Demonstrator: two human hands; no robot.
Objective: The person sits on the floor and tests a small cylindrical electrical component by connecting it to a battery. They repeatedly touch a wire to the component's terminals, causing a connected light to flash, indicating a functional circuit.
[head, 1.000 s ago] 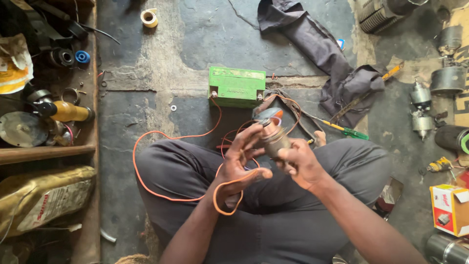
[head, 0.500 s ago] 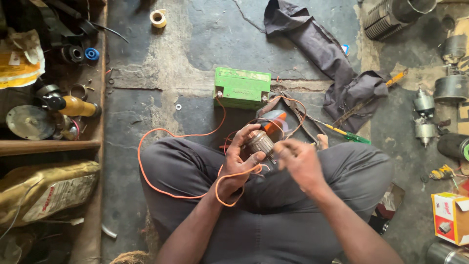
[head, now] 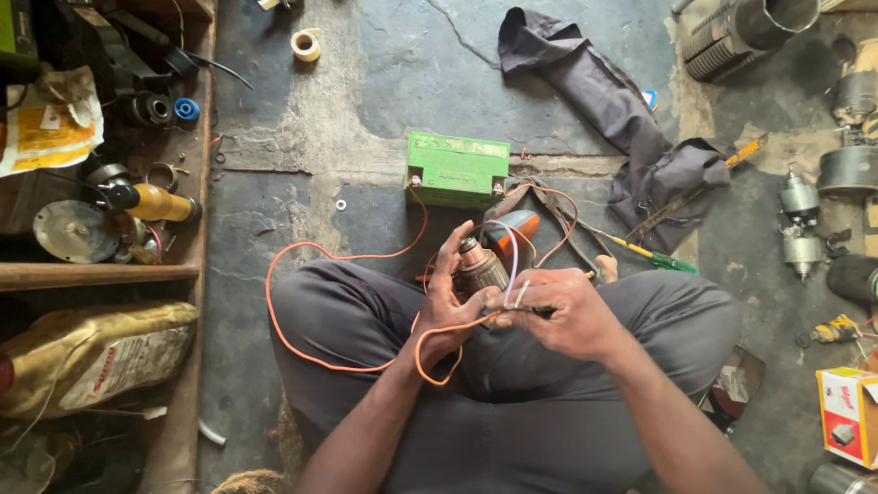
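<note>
I sit cross-legged on the floor. My left hand (head: pixel 448 306) grips a small cylindrical motor armature (head: pixel 479 267) with a coppery end, held upright over my lap. My right hand (head: pixel 562 311) pinches thin wire ends right beside the motor. An orange wire (head: pixel 302 261) loops from my hands across my left knee to a terminal of the green battery (head: pixel 457 168) on the floor in front of me. A pale violet wire (head: pixel 512 256) arcs over the motor. An orange-tipped tool (head: pixel 514 226) lies just behind the motor.
A dark cloth (head: pixel 631 128) lies to the right of the battery, with a green-handled screwdriver (head: pixel 654 256) near my right knee. Motor parts (head: pixel 800 220) crowd the right edge. A wooden shelf (head: pixel 101 272) on the left holds tools and a yellow bottle (head: pixel 160 203). A tape roll (head: pixel 306 44) sits far ahead.
My hands have lowered slightly toward my lap with the motor. My right hand has shifted from the motor's body to the wire ends beside it. The view has tilted slightly.
</note>
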